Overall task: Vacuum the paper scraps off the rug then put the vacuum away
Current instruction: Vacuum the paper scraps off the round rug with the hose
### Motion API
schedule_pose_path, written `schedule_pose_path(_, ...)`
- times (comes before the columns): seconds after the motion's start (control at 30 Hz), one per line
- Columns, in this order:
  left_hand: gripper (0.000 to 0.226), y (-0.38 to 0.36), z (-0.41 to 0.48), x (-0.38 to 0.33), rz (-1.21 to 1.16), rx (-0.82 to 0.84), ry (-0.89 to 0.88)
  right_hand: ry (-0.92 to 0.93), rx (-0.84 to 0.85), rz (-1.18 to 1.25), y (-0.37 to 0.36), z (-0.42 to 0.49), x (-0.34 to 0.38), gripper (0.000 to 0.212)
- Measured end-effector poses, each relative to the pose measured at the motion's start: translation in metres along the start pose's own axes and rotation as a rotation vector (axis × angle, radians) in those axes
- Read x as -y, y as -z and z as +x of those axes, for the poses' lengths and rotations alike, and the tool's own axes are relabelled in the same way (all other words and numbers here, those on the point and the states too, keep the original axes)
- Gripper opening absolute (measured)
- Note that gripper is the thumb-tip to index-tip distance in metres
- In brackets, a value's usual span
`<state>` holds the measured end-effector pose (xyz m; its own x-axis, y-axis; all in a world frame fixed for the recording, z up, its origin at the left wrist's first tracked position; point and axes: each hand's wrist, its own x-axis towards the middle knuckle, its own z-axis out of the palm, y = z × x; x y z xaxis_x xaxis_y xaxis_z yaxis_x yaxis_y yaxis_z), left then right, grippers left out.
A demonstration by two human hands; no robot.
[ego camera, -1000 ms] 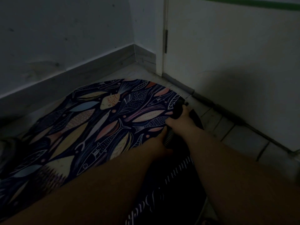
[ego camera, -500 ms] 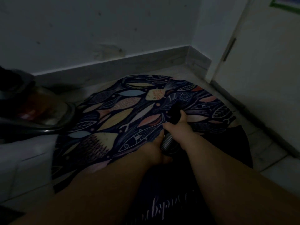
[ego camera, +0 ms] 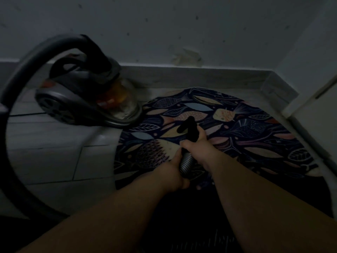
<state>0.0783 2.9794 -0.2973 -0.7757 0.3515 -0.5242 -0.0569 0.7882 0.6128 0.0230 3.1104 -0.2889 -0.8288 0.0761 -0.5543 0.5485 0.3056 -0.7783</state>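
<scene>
Light: I am looking down into a dim room corner, so fine detail is hard to read.
Right hand: my right hand [ego camera: 197, 143] is the farther one, its fingers wrapped tightly round the black hose handle [ego camera: 189, 127], knuckles up.
Left hand: my left hand [ego camera: 176, 173] sits just behind it, fingers curled round the ribbed hose section [ego camera: 186, 164] that comes out of the handle.
Handle position: it is held over the left half of the rug and points away from me; I cannot tell whether its tip touches the pile.
Rug: the round rug [ego camera: 246, 125], dark with a pale fish and leaf pattern, lies on the floor in the corner, its far edge near the baseboard [ego camera: 209, 79].
Vacuum: the canister vacuum [ego camera: 85, 101] stands on the floor tiles [ego camera: 54, 152] left of the rug, its clear dust bin end at the rug's edge, its back close to the wall [ego camera: 164, 24].
Hose: the dark hose [ego camera: 17, 73] rises from the canister's top and arcs wide round the left of my view.
Door: a pale door [ego camera: 328, 92] closes the corner on the right.
Near edge: dark fabric [ego camera: 191, 225] with faint script lettering lies between my forearms.
</scene>
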Motion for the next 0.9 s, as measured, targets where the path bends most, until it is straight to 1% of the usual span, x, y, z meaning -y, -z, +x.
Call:
schedule_pose_path(0.1,0.110,0.006,-0.014,0.015,-0.037,0.009,-0.010,-0.007,0.036,-0.028,-0.018,-0.004,0.007,0.091)
schedule_pose_path(0.2,0.112,0.008,-0.025,0.022,-0.081,-0.052,-0.024,-0.024,0.096,-0.075,-0.025,-0.012,0.017,0.087)
schedule_pose_path(0.37,0.112,0.005,-0.031,0.024,-0.161,-0.083,0.002,-0.002,0.147,-0.144,-0.034,-0.018,0.027,0.086)
schedule_pose_path(0.57,0.112,-0.009,-0.022,0.011,-0.154,-0.150,0.032,0.063,0.116,-0.227,-0.021,-0.009,0.025,0.080)
schedule_pose_path(0.73,0.111,-0.017,-0.029,0.007,-0.158,-0.158,0.117,0.088,0.164,-0.253,-0.026,-0.011,0.019,0.086)
schedule_pose_path(0.9,0.111,-0.025,-0.052,0.015,-0.154,-0.210,0.216,0.107,0.279,-0.262,-0.043,-0.018,0.011,0.093)
